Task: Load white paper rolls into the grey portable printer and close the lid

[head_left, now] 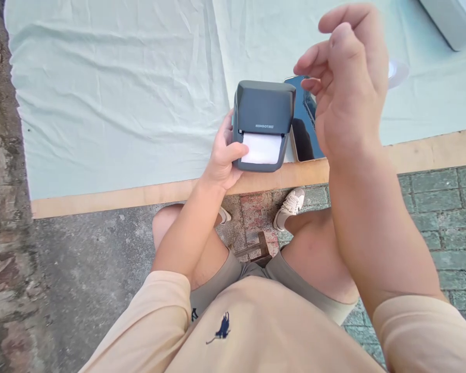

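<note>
My left hand (225, 155) grips a dark grey label printer (264, 106) by its left side at the table's front edge. A white label strip (262, 149) lies across the printer's lower front, and my left thumb rests on its left edge. My right hand (345, 77) is raised to the right of the printer, its fingers loosely bent and apart, with nothing visible in them. Partly behind that hand lies a smartphone (305, 137) with a dark, reflecting screen. A pale round object (398, 72), perhaps a roll, shows beyond my right wrist, mostly hidden.
A pale, wrinkled cloth (120, 103) covers the table, whose bare wooden edge (147, 196) runs along the front. At the far right corner stands a light grey box-like object (452, 23), cut off by the frame. My knees are below the table edge, over a paved floor (442, 217).
</note>
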